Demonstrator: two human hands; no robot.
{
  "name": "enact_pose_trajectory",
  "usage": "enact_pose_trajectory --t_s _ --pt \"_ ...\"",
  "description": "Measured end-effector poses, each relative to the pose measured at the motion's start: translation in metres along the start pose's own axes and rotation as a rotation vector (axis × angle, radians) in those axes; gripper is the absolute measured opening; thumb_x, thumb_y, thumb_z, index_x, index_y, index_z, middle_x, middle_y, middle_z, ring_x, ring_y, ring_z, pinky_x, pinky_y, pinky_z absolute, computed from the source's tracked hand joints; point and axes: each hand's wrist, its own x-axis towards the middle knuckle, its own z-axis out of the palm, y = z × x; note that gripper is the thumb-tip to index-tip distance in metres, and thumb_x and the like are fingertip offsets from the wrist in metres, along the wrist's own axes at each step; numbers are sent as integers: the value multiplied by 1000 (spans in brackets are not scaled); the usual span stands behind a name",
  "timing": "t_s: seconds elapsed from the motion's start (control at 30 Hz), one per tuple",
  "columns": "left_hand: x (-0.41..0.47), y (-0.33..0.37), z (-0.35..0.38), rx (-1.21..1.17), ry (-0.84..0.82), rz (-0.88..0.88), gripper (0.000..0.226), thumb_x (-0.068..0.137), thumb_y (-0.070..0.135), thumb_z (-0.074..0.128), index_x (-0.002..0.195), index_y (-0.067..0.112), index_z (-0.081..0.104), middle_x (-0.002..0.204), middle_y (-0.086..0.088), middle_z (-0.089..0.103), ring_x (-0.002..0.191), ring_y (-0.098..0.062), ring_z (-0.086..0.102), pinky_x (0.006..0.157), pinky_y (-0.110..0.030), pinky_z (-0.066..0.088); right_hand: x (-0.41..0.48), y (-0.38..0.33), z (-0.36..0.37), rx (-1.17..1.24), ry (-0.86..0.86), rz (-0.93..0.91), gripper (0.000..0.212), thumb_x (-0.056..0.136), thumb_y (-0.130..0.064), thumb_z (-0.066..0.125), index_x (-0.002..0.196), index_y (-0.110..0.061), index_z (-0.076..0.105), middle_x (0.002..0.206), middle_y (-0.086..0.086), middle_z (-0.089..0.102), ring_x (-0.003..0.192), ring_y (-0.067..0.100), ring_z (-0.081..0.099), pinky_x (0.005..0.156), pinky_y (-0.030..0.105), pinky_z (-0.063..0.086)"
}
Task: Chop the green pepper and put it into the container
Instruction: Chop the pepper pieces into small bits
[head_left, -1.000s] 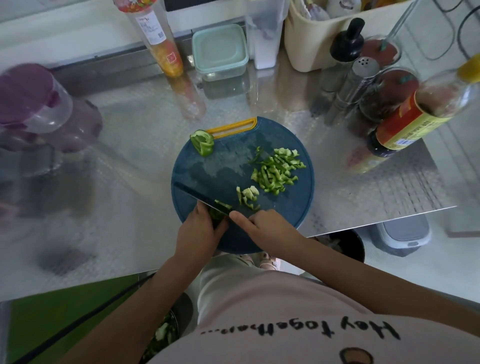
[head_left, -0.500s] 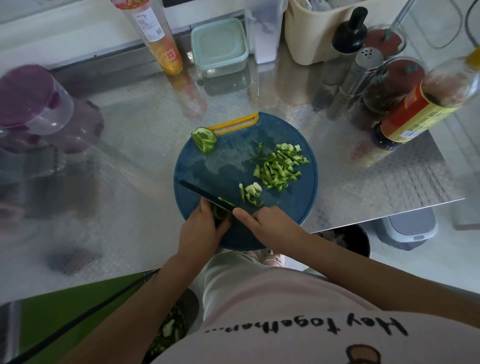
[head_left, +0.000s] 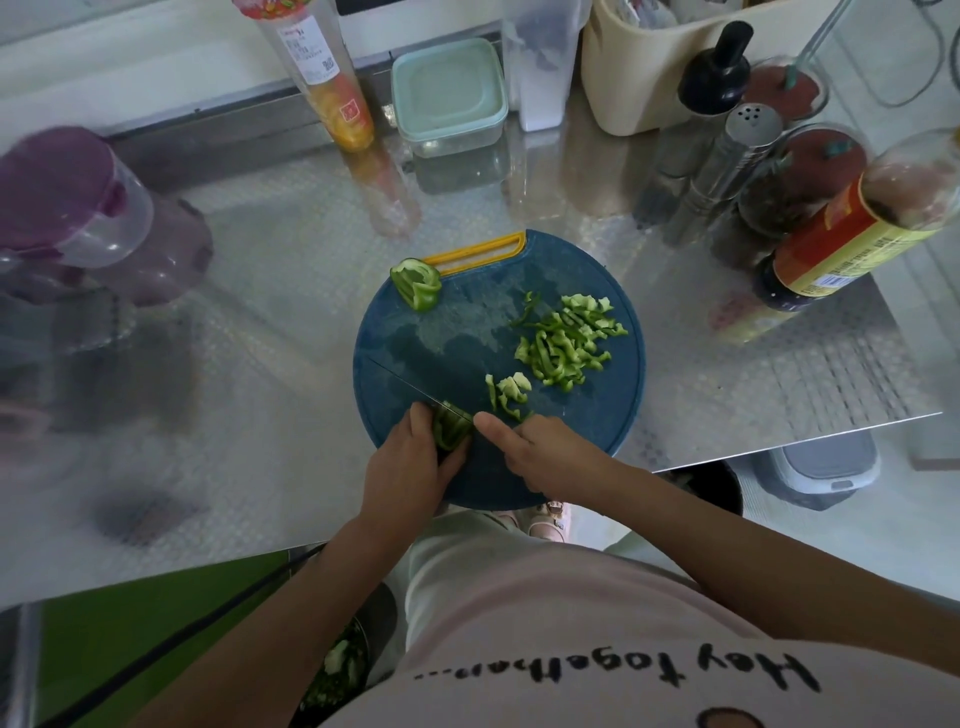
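A round blue cutting board (head_left: 457, 332) lies on the steel counter. My left hand (head_left: 410, 467) holds a green pepper piece (head_left: 451, 428) down at the board's near edge, fingers curled over it. My right hand (head_left: 545, 457) grips the knife handle, index finger stretched forward. The knife blade (head_left: 400, 379) runs up-left from the pepper piece and shows edge-on. Chopped pepper strips (head_left: 566, 343) are piled on the board's right side, with a smaller heap (head_left: 506, 395) just beyond my right hand. Another pepper chunk (head_left: 415, 283) sits at the far left rim. A mint-lidded container (head_left: 448, 96) stands shut at the back.
Sauce bottles (head_left: 831, 244), a metal shaker (head_left: 727, 166) and jars crowd the right side. A tall clear bottle (head_left: 322, 73) and a beige bin (head_left: 654, 78) stand at the back. A purple-lidded jug (head_left: 78, 208) is at the left. The counter's edge runs close under my hands.
The knife blade, earlier lying broad and dark over the board, now stands edge-on against the held pepper piece. More of that piece shows between my hands.
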Motion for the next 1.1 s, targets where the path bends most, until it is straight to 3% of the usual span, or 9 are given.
enact_pose_trajectory --t_s 0.1,0.23,0.4,0.5,0.63,0.7,0.77,0.97,1.1 --pt "0 0 0 -8 0 11 45 87 41 59 112 5 48 101 -11 63 91 -26 61 65 -27 41 1 -2 4 -88 36 14 66 98 -53 27 47 -11 35 48 7 36 45 17 38 62 33 43" --pt "-1 -2 1 -7 -9 10 47 87 41 59 115 4 48 103 -13 63 93 -27 62 68 -32 46 3 -1 9 -132 39 5 64 99 -51 26 50 -11 33 49 6 34 45 15 36 52 25 32" --pt "-1 -3 1 -17 -13 14 49 88 38 59 119 2 46 105 -14 62 94 -27 62 69 -29 44 7 -2 14 -179 63 13 64 98 -53 25 51 -11 35 50 5 36 46 15 37 60 29 36" --pt "-1 -3 2 -28 -15 -5 50 88 37 60 120 1 45 106 -15 61 94 -28 61 68 -29 42 11 -1 20 -229 79 45 68 93 -62 19 53 -11 41 52 4 39 50 17 40 64 35 41" --pt "-2 -4 3 -27 -18 -17 45 87 36 60 112 1 47 100 -15 60 89 -28 60 65 -27 39 19 -6 25 -291 62 60 91 76 -74 -4 81 -8 58 57 2 37 53 19 39 62 35 37" --pt "-3 -5 4 -40 -16 -26 40 87 34 61 105 2 46 96 -14 59 85 -27 58 62 -27 36 21 -13 25 -291 82 72 71 89 -68 10 65 -12 46 59 4 39 62 24 44 65 35 39" --pt "-3 -5 3 -56 -18 -40 37 87 33 62 101 3 44 93 -12 57 82 -25 56 62 -26 34 20 -23 22 -266 83 81 62 95 -62 17 62 -14 39 62 5 42 68 26 47 68 36 41" --pt "-2 -3 0 -116 -19 -23 35 87 36 61 90 17 33 82 3 47 69 -13 46 51 -21 27 14 -20 13 -194 75 84 60 95 -61 16 62 -16 39 64 4 45 72 27 50 69 35 40" --pt "-1 1 -2 -146 -11 -54 30 88 37 59 94 19 35 88 4 51 74 -15 52 59 -26 35 10 -10 4 -171 101 119 60 94 -63 19 63 -16 41 64 4 46 70 25 49 69 34 39"
